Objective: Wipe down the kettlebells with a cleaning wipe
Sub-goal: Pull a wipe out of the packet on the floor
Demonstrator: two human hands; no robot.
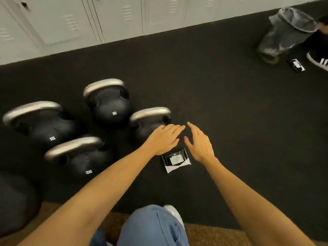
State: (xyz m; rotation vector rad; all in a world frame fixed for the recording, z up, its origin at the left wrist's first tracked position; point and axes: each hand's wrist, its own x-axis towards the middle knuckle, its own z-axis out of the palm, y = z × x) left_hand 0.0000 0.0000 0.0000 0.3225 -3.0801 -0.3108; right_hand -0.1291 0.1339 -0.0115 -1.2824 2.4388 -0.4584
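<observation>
Several black kettlebells with silver handles stand on the dark floor at left: one at far left [44, 125], one behind [110, 105], one in front [83, 158], and one at the right of the group [150, 121]. A black wipe packet [175, 159] with a white label lies flat on the floor beside them. My left hand [163, 139] hovers open, palm down, over the right kettlebell's body. My right hand [199, 142] hovers open just above and right of the packet. Neither hand holds anything.
White lockers [106, 18] line the far wall. A bin with a dark liner [285, 32] stands at far right, with a second black packet [296, 65] and another person's shoe [319, 62] near it. My knee in blue jeans [152, 226] is at the bottom.
</observation>
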